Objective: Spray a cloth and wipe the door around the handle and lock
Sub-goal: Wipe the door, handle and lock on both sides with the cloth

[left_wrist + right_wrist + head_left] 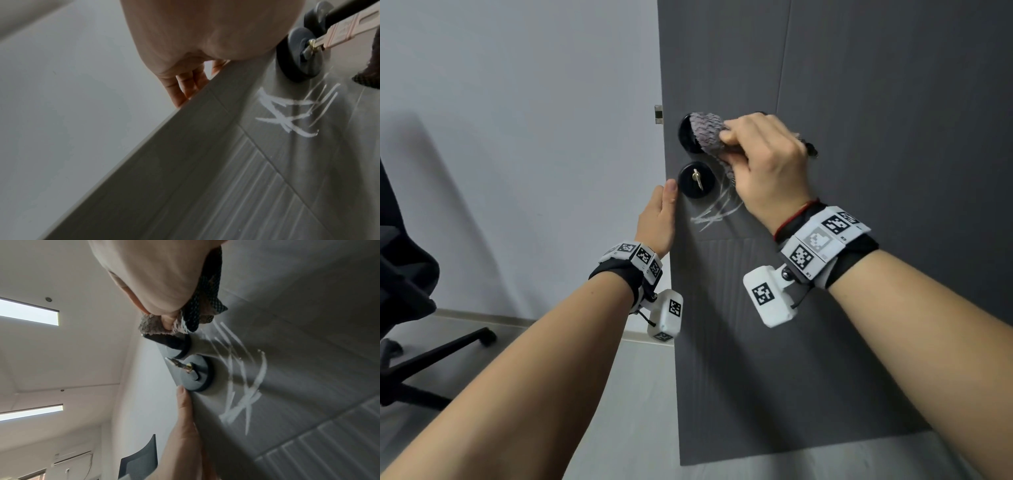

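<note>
The dark grey door [859, 102] stands open, its free edge to the left. My right hand [760, 150] grips a grey knitted cloth [707, 132] wrapped over the black lever handle [688, 137]; the cloth [154, 326] covers most of the lever. Just below sits the round black lock [697, 180] with a key [339, 35] in it. White scribble marks [717, 209] lie on the door under and right of the lock. My left hand [661, 212] holds the door's edge, thumb [184, 400] on the front face, fingers [189, 86] behind the edge.
A black office chair [410, 308] on a wheeled base stands to the left, beside the pale wall [517, 137]. A metal latch plate [658, 114] shows on the door's edge. The lower door panel [756, 342] is ribbed. An air conditioner [72, 462] hangs high on the wall.
</note>
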